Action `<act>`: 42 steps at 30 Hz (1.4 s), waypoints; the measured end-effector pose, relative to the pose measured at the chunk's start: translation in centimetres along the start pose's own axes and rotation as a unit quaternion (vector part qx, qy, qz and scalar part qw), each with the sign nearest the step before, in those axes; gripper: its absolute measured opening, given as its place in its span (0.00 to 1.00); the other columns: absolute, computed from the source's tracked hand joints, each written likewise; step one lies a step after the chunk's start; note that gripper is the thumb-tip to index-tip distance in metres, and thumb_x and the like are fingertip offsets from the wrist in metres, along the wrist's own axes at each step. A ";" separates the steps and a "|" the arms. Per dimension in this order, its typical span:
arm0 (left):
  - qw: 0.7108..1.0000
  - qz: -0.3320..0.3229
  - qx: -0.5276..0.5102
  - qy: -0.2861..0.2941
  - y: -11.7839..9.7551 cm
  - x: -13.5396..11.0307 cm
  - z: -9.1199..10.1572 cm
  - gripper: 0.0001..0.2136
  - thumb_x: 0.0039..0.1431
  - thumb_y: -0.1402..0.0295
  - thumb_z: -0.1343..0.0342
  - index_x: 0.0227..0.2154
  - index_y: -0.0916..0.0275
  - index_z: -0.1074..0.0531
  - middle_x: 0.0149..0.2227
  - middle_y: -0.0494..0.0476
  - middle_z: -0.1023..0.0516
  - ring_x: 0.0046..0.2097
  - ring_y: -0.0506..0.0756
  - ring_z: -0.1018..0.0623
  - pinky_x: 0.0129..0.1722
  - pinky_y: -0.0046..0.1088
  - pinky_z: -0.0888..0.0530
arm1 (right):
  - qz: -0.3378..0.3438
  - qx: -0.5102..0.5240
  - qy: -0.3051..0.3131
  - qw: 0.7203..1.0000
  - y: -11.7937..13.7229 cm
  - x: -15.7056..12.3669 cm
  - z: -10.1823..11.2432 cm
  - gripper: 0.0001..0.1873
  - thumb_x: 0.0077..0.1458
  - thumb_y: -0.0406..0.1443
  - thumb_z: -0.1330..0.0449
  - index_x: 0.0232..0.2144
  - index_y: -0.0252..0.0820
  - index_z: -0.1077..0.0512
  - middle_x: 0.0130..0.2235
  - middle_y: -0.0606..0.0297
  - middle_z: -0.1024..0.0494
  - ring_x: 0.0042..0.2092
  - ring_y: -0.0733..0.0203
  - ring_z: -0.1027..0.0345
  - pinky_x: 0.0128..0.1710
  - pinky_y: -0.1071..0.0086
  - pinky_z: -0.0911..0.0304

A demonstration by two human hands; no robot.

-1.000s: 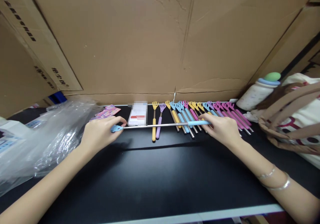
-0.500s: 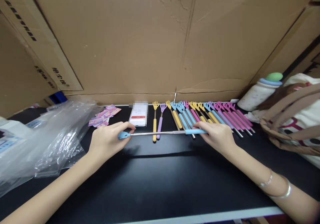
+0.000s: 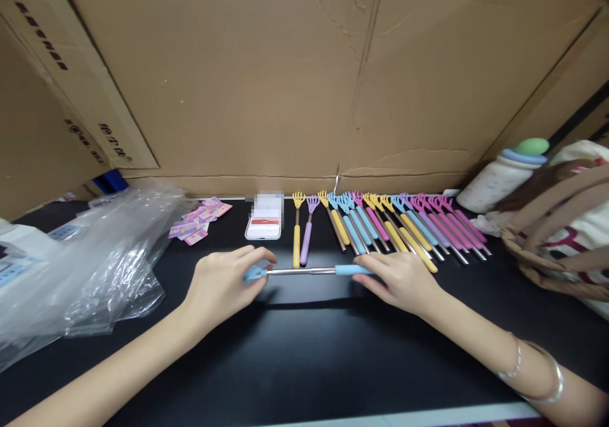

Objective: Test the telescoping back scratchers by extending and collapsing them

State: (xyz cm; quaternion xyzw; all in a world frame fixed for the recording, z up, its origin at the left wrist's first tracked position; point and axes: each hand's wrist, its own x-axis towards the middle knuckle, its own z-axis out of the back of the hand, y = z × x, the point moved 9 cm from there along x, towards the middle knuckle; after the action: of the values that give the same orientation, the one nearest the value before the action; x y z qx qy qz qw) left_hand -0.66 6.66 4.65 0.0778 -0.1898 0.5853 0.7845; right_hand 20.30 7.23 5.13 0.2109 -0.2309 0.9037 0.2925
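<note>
Blue scratcher (image 3: pixel 309 271) level above counter (image 3: pixel 304 357), at 6 o'clock in view. Left hand (image 3: pixel 224 282) pinches head (image 3: pixel 255 273) at scratcher's 9 o'clock; right hand (image 3: pixel 404 282) grips handle (image 3: pixel 346 269) at 3. Better align both hands, press evenly, avoid bending. Beyond, at 12: yellow scratcher (image 3: pixel 296 243).

i see the scratcher (image 3: pixel 309 271) held at both ends, up off the worktop (image 3: pixel 304 363). it runs nearly level from side to side, about parallel with the front edge and between that and the back edge. the pale blue head (image 3: pixel 254 275) points left, its prongs mostly hidden; the bare metal rod (image 3: pixel 295 272) shows a thinner and a thicker section; the pale blue handle (image 3: pixel 348 269), partly covered, points right.
</note>
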 end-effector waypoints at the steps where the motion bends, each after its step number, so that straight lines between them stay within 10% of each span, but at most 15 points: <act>1: 1.000 -0.008 -0.009 0.003 -0.5 -0.1 -0.2 0.10 0.49 0.69 0.50 0.34 0.51 0.28 0.34 0.43 0.22 0.30 0.50 0.24 0.26 0.22 0.37 | 0.003 0.004 0.000 1.000 0.5 0.1 0.0 0.16 0.60 0.42 0.53 0.30 0.40 0.30 0.22 0.69 0.28 0.20 0.72 0.39 0.21 0.73 0.56; 32: 0.990 -0.132 -0.034 -0.026 -2.9 -0.3 0.0 0.08 0.60 0.62 0.53 0.37 0.56 0.32 0.32 0.48 0.27 0.34 0.48 0.27 0.29 0.22 0.36 | 0.009 0.000 -0.004 1.000 1.7 1.2 -0.2 0.15 0.61 0.40 0.53 0.31 0.39 0.31 0.27 0.67 0.27 0.28 0.69 0.35 0.27 0.72 0.52; 42: 0.961 -0.255 0.026 -0.105 -7.0 -1.9 1.0 0.09 0.59 0.63 0.50 0.41 0.53 0.30 0.24 0.47 0.30 0.29 0.49 0.32 0.29 0.26 0.39 | 0.097 -0.009 -0.022 0.995 4.6 1.0 -0.1 0.13 0.61 0.40 0.53 0.43 0.45 0.32 0.22 0.74 0.32 0.21 0.71 0.45 0.25 0.70 0.57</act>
State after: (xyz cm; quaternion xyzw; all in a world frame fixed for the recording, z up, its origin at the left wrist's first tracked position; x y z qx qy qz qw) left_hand 5.27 2.56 5.53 0.2050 -0.2297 0.3592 0.8810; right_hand 16.61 4.37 4.22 0.2044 -0.2645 0.9209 0.2004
